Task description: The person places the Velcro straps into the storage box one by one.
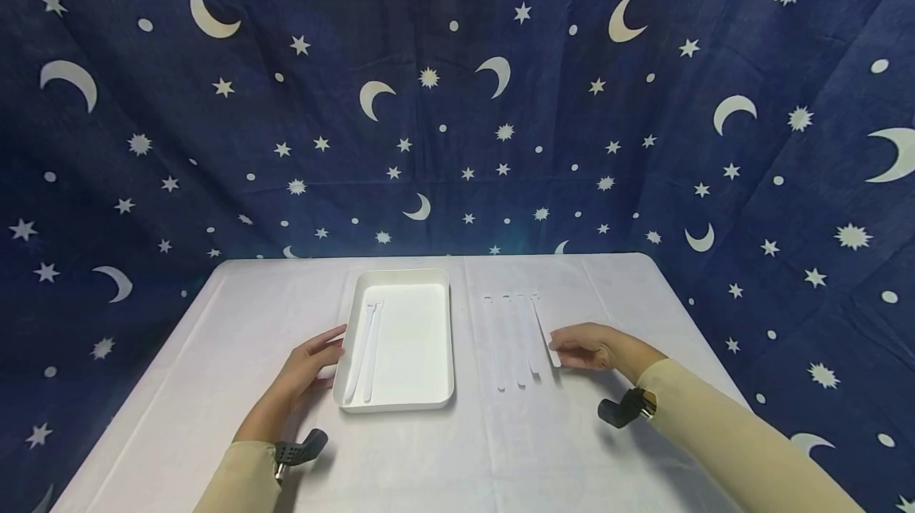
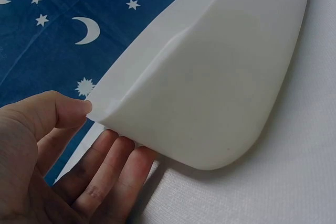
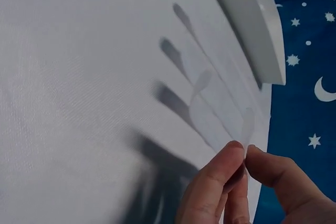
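A shallow white tray [image 1: 415, 338] lies left of the middle of the table. Two thin white plastic sticks [image 1: 364, 354] rest inside it along the left. My left hand [image 1: 307, 366] holds the tray's left side; in the left wrist view the thumb is at the rim and the other fingertips meet the lower edge. Right of the tray, several similar sticks [image 1: 507, 342] stand in a row, small crosswise ends pointing away. With thumb and forefinger my right hand [image 1: 586, 345] pinches the near end of the rightmost stick [image 3: 248, 124]. Pale sticks blend into the cloth, obscuring their exact shape.
A white cloth [image 1: 608, 449] covers the table. Behind and to both sides hangs a dark blue curtain [image 1: 457, 100] with moons and stars. Dark camera mounts [image 1: 303, 448] are strapped to both wrists.
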A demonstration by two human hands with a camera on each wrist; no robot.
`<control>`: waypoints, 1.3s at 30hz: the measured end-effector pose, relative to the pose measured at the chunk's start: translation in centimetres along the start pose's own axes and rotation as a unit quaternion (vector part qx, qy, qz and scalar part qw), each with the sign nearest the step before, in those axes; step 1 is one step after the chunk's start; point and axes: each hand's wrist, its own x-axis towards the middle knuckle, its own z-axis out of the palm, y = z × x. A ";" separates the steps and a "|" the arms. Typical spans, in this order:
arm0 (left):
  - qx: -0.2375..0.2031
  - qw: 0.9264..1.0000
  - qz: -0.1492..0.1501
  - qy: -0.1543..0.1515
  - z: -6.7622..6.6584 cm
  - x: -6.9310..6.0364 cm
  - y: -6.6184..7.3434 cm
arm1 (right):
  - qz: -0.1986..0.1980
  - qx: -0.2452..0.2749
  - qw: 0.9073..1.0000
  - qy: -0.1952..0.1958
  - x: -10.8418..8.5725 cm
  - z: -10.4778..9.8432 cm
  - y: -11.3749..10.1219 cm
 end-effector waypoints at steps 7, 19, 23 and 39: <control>-0.003 1.000 -0.002 -0.001 0.0 -0.1 -0.1 | -0.009 0.018 1.000 0.002 -0.4 0.1 -0.5; 0.004 1.000 -0.006 0.003 -0.1 -0.1 -0.1 | -0.022 0.033 0.999 -0.022 -1.6 -0.5 -1.8; 0.000 1.000 -0.001 -0.003 -0.1 0.0 -0.1 | -0.025 0.039 0.998 -0.033 -2.1 0.0 -2.2; -0.004 1.000 -0.003 -0.005 -0.1 0.2 -0.1 | -0.058 0.039 0.993 -0.095 -4.6 4.3 -3.1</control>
